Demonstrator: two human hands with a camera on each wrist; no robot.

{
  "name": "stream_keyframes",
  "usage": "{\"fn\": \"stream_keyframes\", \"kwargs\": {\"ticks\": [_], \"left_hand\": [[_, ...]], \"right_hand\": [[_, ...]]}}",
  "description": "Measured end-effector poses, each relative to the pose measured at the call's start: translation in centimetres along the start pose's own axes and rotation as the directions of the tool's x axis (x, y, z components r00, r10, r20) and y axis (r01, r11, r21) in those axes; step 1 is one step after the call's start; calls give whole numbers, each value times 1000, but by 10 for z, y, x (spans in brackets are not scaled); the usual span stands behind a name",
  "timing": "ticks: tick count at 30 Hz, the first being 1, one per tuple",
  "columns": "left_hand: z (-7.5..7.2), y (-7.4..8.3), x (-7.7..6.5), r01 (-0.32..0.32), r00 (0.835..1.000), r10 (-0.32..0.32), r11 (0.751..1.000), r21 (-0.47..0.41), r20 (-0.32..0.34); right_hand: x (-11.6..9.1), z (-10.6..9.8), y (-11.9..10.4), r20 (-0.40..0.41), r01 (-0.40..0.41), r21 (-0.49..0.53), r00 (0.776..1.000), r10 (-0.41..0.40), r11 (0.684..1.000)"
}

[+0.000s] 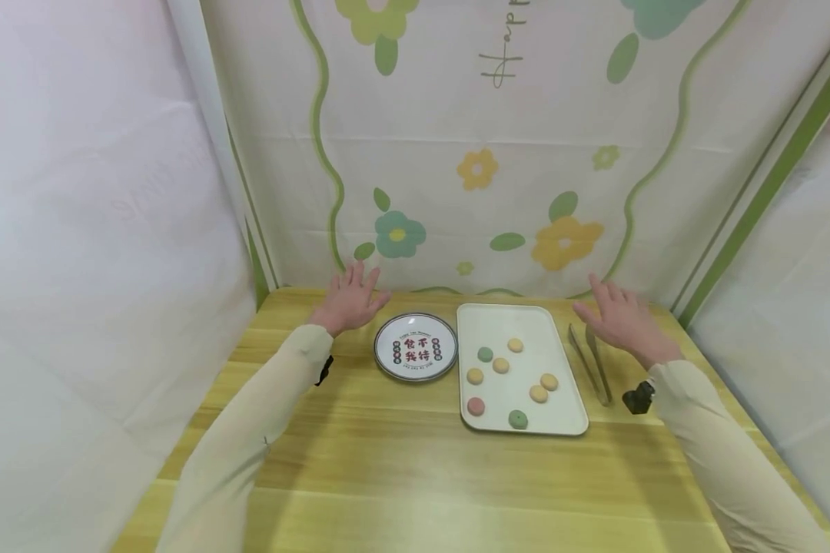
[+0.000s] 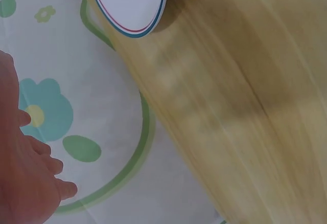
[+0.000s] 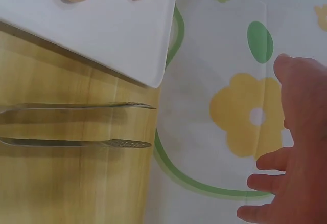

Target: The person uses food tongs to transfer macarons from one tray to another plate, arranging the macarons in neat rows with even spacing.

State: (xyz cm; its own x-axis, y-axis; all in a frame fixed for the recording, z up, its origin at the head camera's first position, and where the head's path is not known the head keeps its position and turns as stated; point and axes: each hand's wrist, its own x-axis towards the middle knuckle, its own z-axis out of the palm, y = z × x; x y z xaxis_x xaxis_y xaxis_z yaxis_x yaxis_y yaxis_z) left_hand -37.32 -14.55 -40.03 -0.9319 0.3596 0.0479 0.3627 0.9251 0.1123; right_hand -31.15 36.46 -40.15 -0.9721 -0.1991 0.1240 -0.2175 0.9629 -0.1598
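My left hand [image 1: 351, 299] is raised with spread fingers, just left of a round plate [image 1: 416, 370] with a dark rim and red lettering. Over the right side, my right hand [image 1: 624, 321] also has its fingers spread and holds nothing. Below it in the head view lie metal tongs [image 1: 590, 362], their two arms apart and their tips toward the back cloth. Between plate and tongs sits a white tray [image 1: 526, 330] bearing several macarons: yellow ones like this macaron [image 1: 515, 346], a pink macaron [image 1: 476, 406] and two green ones, including the nearer green macaron [image 1: 518, 419].
The wooden table [image 1: 387, 476] ends at the back against a hanging floral cloth [image 1: 415, 169]. White cloth walls stand at the left [image 1: 83, 253] and right [image 1: 795, 322]. A dark wrist camera [image 1: 639, 398] sits under the right wrist.
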Motion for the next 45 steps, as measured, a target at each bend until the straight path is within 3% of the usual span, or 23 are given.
{"fn": "stream_keyframes", "kwargs": {"ticks": [9,13,21,26,35,45], "left_hand": [[12,2,-12,-4,1000,5,999,-49,22],[12,-1,-18,10,1000,-9,998,-66,18],[26,-4,-20,23,999,-20,998,-65,51],[34,-4,-18,22,999,-20,997,-70,27],[51,-1,-21,0,999,2,999,-43,49],[63,2,-28,-17,997,24,996,-89,71]], "right_hand": [[-13,13,1,-12,16,65,1000,-15,998],[-18,18,1,6,-17,114,1000,16,993],[-23,37,4,4,-44,171,999,44,984],[-25,46,3,4,-65,171,998,65,983],[-28,59,3,114,-159,175,984,140,972],[-36,71,7,145,-177,184,978,152,967]]}}
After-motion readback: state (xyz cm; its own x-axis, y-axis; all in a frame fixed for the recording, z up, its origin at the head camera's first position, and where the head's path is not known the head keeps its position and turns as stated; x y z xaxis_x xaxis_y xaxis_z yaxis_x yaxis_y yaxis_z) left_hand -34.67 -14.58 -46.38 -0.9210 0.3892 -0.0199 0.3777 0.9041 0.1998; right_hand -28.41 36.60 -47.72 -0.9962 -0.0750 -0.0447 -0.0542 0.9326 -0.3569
